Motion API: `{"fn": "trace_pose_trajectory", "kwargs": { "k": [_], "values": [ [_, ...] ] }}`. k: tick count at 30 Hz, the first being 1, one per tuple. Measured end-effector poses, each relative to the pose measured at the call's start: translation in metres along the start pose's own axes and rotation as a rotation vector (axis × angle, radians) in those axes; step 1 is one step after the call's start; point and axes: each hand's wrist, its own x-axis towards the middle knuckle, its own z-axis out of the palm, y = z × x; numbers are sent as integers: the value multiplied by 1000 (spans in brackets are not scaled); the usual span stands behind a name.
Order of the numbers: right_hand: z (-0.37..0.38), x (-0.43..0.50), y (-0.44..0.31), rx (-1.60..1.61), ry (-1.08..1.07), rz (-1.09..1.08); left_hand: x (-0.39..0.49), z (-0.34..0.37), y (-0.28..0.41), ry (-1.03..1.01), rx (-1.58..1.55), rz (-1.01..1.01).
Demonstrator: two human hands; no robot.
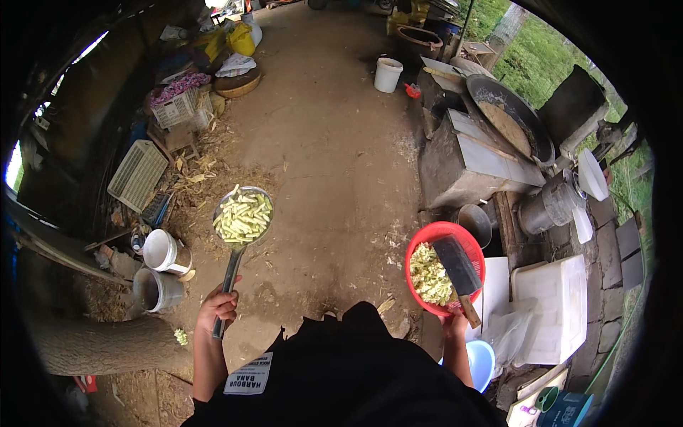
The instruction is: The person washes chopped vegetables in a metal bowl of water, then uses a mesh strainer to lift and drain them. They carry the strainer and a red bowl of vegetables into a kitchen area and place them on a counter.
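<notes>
My left hand (219,307) is closed around the dark handle of a round metal strainer or ladle (271,213). Its bowl is heaped with pale green cut vegetable pieces (243,218). On the right, my right hand (455,320) grips the near rim of a red plastic basket (419,235). Chopped pale green and whitish vegetable (431,277) lies in the basket. A cleaver (458,264) with a dark blade rests across the basket, its wooden handle sticking out over the rim beside my right hand. Whether my fingers also touch that handle I cannot tell.
White buckets (158,251) and a tree trunk (106,346) stand at left, near plastic crates (139,175). At right are a masonry stove (453,171) with a large wok (501,117), a metal pot (475,225), a white foam box (552,304) and a blue basin (480,365).
</notes>
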Motion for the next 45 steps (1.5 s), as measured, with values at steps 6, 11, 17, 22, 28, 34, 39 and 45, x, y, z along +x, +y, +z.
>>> {"fn": "trace_pose_trajectory", "kwargs": {
  "k": [6,11,17,22,28,34,39,45],
  "values": [
    [90,90,-24,33,50,-12,146,59,61,10,-11,-11],
    [174,216,-38,51,-33,-54,274,93,102,-56,-50,13],
    [297,359,-62,13,-8,92,380,173,168,60,6,49],
    [443,457,-96,-13,-157,118,486,228,216,93,-14,98],
    [567,592,-92,4,-127,178,624,244,303,117,98,117],
    [721,669,-109,43,-10,78,766,275,411,38,136,60],
    [801,759,-103,41,-19,-20,888,309,504,-9,112,25],
    [954,865,-104,-2,19,14,1042,334,604,-22,77,49]
  ]
}}
